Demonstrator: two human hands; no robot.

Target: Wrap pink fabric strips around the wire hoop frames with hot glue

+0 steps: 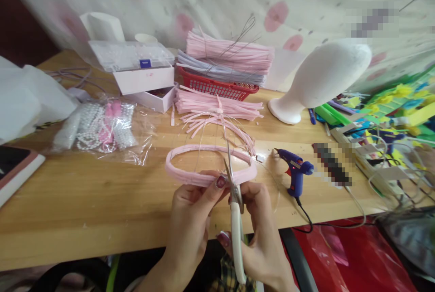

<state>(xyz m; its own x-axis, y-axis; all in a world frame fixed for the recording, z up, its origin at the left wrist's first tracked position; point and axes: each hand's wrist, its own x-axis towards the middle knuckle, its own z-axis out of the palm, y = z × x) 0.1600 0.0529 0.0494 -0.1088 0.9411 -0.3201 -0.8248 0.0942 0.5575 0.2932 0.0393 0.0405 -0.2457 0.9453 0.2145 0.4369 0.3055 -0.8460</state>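
A pale pink padded ring (175,172) is held level above the table's front part. My left hand (193,210) pinches its near edge between thumb and fingers. My right hand (261,233) grips white-handled scissors (236,224), whose parted blades point away from me across the ring's near side. The fingers of my right hand also lie close under the ring there. Behind the ring, a bundle of pink strips (217,101) lies tied in the middle, with thin wires spreading from it toward the ring. Whether the blades touch the ring or a wire is unclear.
A blue glue gun (295,169) stands right of the ring, its cord trailing off the table edge. A white foam head (326,74) stands behind it. Bagged beads (102,124) lie left. A red basket (217,88) under strip bundles and white boxes (146,79) stand at the back.
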